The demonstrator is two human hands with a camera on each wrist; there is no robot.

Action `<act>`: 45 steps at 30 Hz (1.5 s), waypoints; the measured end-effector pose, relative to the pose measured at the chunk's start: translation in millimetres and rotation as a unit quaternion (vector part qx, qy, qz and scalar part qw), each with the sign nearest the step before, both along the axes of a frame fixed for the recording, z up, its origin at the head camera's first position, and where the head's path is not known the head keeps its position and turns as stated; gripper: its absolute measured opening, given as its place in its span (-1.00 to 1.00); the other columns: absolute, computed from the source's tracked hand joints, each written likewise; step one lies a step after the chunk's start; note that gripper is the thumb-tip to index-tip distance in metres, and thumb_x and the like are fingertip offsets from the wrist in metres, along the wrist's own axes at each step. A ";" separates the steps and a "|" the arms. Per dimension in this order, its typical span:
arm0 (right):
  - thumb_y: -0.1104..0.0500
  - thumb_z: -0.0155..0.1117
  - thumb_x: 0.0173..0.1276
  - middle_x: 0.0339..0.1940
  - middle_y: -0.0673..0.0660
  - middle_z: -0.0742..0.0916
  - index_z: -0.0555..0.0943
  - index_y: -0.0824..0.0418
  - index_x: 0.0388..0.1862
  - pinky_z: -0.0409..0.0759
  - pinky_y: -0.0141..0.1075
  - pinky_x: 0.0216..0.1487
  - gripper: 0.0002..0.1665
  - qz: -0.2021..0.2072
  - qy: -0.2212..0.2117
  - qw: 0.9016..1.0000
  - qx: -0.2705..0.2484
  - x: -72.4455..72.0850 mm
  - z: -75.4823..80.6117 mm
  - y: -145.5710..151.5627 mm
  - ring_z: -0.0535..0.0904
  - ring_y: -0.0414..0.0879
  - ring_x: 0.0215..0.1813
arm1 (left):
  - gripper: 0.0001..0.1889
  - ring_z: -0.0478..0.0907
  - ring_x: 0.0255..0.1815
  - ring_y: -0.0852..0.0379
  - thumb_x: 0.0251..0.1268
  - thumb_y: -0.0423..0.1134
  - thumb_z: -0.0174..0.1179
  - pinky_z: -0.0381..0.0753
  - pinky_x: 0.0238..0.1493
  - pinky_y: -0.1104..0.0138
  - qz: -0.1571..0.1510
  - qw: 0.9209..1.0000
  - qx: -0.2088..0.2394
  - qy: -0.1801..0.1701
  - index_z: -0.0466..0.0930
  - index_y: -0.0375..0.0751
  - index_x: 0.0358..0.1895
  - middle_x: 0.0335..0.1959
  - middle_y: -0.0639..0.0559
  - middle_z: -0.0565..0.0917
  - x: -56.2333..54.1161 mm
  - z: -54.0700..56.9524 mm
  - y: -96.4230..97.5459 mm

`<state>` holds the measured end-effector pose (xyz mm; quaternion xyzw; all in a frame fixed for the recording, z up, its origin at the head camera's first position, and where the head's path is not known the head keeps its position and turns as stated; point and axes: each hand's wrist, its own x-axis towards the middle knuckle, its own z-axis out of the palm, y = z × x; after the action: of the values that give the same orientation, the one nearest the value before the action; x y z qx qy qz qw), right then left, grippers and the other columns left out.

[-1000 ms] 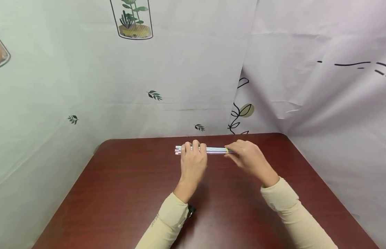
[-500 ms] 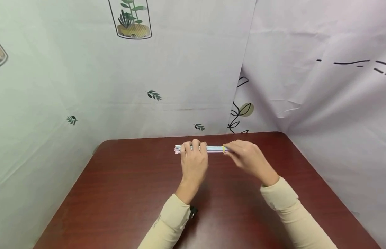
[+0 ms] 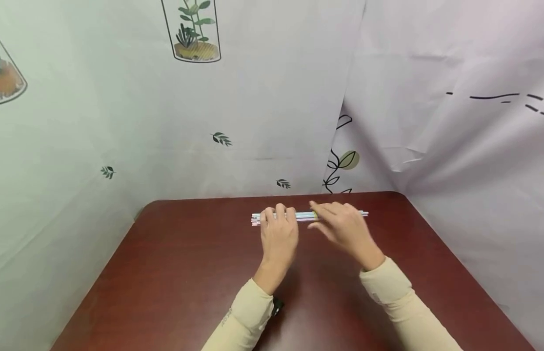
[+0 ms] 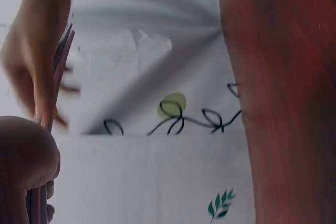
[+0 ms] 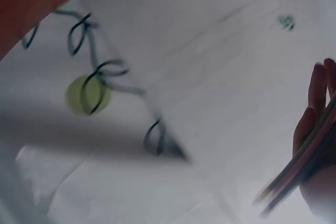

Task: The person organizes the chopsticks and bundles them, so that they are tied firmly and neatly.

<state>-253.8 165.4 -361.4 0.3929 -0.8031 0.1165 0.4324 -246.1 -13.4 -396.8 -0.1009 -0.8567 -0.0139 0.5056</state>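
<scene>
A bundle of thin, straight, pale sticks [image 3: 304, 217], bluish, white and pinkish, is held level above the table's far part. My left hand [image 3: 279, 234] grips it near its left end, fingers curled over the top. A yellow band [image 3: 315, 214] circles the bundle near its middle. My right hand [image 3: 342, 229] is at this band, thumb and forefinger spread apart on either side of the sticks. Beyond that hand the right ends of the sticks show. In the left wrist view the right hand [image 4: 37, 66] is blurred, its fingers loosely spread around the sticks [image 4: 63, 51].
The dark red table [image 3: 166, 273] spreads beneath both arms. A small dark object [image 3: 277, 306] shows beside the left sleeve. White printed cloth [image 3: 254, 97] hangs behind the table's far edge and along both sides.
My right hand has slid left along the bundle with the yellow band and its thumb and forefinger have spread. The right ends of the sticks have come into view. The left hand keeps its grip.
</scene>
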 end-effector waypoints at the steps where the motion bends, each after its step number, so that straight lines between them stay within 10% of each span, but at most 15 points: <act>1: 0.12 0.54 0.03 -0.24 0.12 0.79 0.73 0.26 -0.03 0.47 -0.17 -0.43 -0.51 -0.001 0.000 1.000 -0.004 0.4 0.1 4.3 0.66 0.01 -0.33 | -0.83 0.41 -0.27 -0.11 0.35 -0.38 -0.08 0.39 -0.04 0.08 0.003 1.000 0.001 -0.001 0.53 -0.21 -0.33 -0.33 -0.09 0.49 0.7 -0.2 -1.1; 11: 0.10 0.46 0.19 -0.28 0.06 0.76 0.72 0.22 0.01 0.43 -0.23 -0.50 -0.59 -0.010 0.031 0.999 0.038 6.7 -5.4 -7.2 0.63 -0.03 -0.39 | -0.76 0.40 -0.27 -0.07 0.40 -0.31 -0.18 0.37 -0.06 0.12 -0.005 1.000 -0.029 -0.008 0.52 -0.15 -0.33 -0.33 -0.06 0.49 10.2 3.0 7.2; 19: -0.04 0.49 0.05 -0.42 0.10 0.76 0.76 0.20 -0.07 0.38 -0.18 -0.53 -0.51 -0.020 0.043 0.999 -0.015 1.5 5.1 24.9 0.59 0.00 -0.49 | -0.86 0.42 -0.19 -0.09 0.19 -0.39 0.15 0.38 -0.03 0.08 -0.024 1.000 -0.013 0.002 0.56 -0.14 -0.20 -0.26 -0.04 0.51 5.0 7.5 -14.8; 37: 0.49 0.58 -0.22 -0.48 0.06 0.75 0.77 0.30 -0.31 0.48 -0.46 -0.48 -0.62 0.139 -0.081 0.974 -0.159 -3.2 -1.0 29.1 0.57 -0.17 -0.53 | -0.78 0.46 -0.18 -0.01 0.13 -0.41 0.21 0.26 -0.09 0.07 -0.076 0.995 -0.042 0.049 0.64 -0.04 -0.18 -0.23 0.08 0.59 3.3 7.5 -31.0; 41: 0.49 0.62 -0.27 -0.48 0.06 0.75 0.77 0.31 -0.30 0.48 -0.48 -0.48 -0.57 0.154 -0.098 0.970 -0.161 -3.2 0.2 30.2 0.58 -0.18 -0.52 | -0.78 0.51 -0.24 0.03 0.13 -0.37 0.24 0.40 -0.17 0.14 -0.146 0.987 -0.047 0.057 0.70 -0.04 -0.17 -0.25 0.12 0.65 2.1 14.5 -48.3; 45: 0.44 0.66 -0.30 -0.49 0.05 0.76 0.78 0.30 -0.33 0.47 -0.48 -0.49 -0.58 0.153 -0.114 0.970 -0.154 -1.7 4.6 33.8 0.57 -0.21 -0.54 | -0.76 0.59 -0.32 0.10 0.09 -0.27 0.42 0.51 -0.31 0.24 -0.270 0.961 -0.039 0.049 0.75 -0.09 -0.12 -0.23 0.12 0.73 -2.4 17.7 -70.1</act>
<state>-255.5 199.2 -356.8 0.4239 -0.7499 0.3473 0.3705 -248.5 -83.4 -379.1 -0.3483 -0.7716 -0.1114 0.5206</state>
